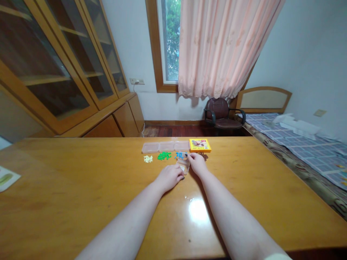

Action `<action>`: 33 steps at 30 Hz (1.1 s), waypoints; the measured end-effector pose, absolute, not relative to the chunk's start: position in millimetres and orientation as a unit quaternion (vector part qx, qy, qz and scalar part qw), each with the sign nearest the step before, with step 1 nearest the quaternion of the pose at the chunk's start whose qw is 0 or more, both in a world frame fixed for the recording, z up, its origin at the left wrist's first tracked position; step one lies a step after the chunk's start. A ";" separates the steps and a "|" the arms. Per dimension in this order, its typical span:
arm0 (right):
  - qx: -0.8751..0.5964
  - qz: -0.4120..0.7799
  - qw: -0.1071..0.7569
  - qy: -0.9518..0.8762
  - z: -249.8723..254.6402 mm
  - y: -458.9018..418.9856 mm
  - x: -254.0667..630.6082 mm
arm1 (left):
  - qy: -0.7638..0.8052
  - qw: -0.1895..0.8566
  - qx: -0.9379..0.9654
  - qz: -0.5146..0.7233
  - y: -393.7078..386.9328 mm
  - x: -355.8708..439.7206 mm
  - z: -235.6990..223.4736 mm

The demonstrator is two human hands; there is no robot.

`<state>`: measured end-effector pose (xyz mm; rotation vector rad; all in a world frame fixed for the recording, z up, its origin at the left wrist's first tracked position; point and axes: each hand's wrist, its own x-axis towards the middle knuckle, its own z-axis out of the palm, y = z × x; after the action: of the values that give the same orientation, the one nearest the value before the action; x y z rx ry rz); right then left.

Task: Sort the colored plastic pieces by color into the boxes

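Between my hands a small clear plastic box (187, 168) stands open on the table, with something whitish inside it. My left hand (170, 177) is curled against the box's near left side, fingers closed on its edge. With its fingertips pinched, my right hand (197, 163) grips the raised clear lid at the box's right back corner. Behind the lid lie small blue pieces (179, 155). Brown pieces (205, 157) show partly behind my right hand. Farther left are piles of green pieces (164, 155) and pale yellow pieces (148, 159).
Clear plastic boxes (150, 147) stand in a row at the back, beside a yellow printed box (200, 145). They rest on a glossy wooden table (108, 202). A printed sheet (7, 178) lies at the left edge. Beyond are a chair (218, 112) and a bed (303, 133).
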<state>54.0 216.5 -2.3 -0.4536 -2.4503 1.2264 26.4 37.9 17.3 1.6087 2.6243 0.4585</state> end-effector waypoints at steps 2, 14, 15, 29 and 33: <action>-0.163 0.438 0.181 -0.866 -2.7 216.7 53.8 | 0.843 0.012 0.517 0.147 37.3 25.9 17.2; -0.162 0.435 0.175 -0.868 -0.8 214.5 54.1 | 0.864 -0.077 0.437 0.235 36.0 12.1 12.3; -0.163 0.433 0.175 -0.869 -0.2 214.3 54.4 | 0.867 -0.073 0.435 0.231 35.2 11.5 12.7; -0.166 0.441 0.173 -0.865 0.0 216.1 55.0 | 0.868 0.048 0.475 0.137 26.2 16.5 26.7; -0.163 0.441 0.171 -0.866 1.0 215.3 55.0 | 0.867 0.034 0.479 0.131 26.4 16.6 26.0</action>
<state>55.0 215.3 1.0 -0.4636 -2.4578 1.2532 16.6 26.4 26.0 1.4749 2.6669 0.4042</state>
